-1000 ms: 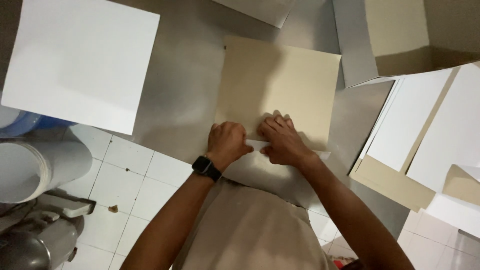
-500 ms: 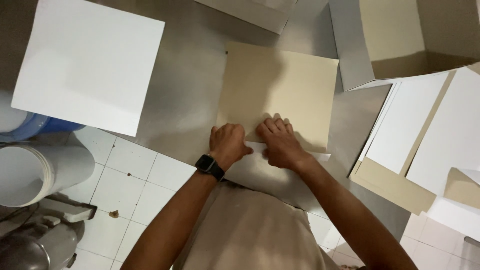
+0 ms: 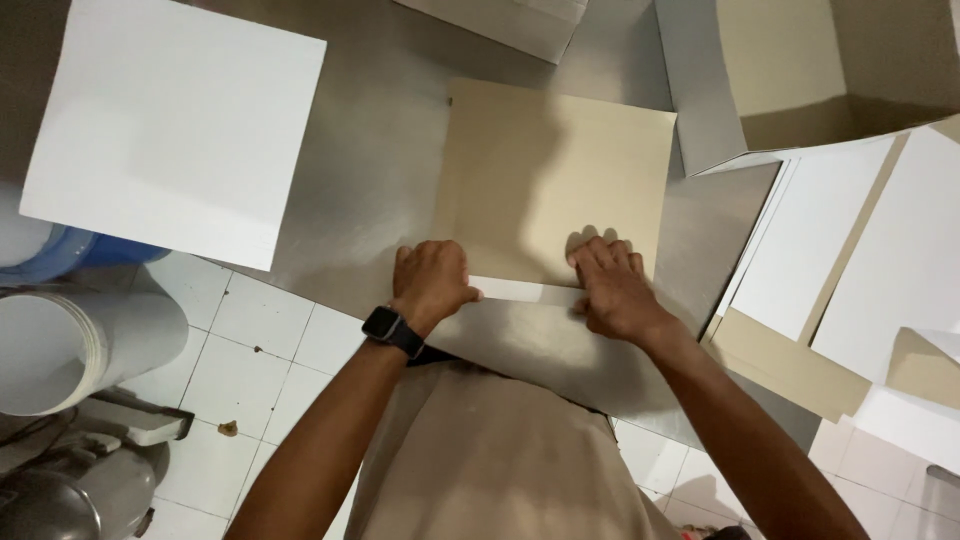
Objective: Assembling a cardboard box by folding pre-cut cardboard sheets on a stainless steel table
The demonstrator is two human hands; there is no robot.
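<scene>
both hands hardly shifted since earlier frame, view only drifted. tan card sheet (image 3: 555,170) flat on steel table (image 3: 370,190), near edge folded up as white strip (image 3: 525,291). left hand (image 3: 430,285) knuckles curled, pressing strip; right hand (image 3: 612,290) fingers flat, pressing. best run pressure evenly along crease. one white sheet (image 3: 170,125) left, one open box (image 3: 800,80) right.

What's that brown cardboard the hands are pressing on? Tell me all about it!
The brown cardboard sheet is a flat, tan, nearly square piece that looks like thin card. It lies on the grey metal table, turned slightly askew. Its near edge is folded up into a narrow flap that shows a white side. The left hand presses the flap's left end and the right hand presses its right end. Shadows of the hands fall across its surface.
</scene>
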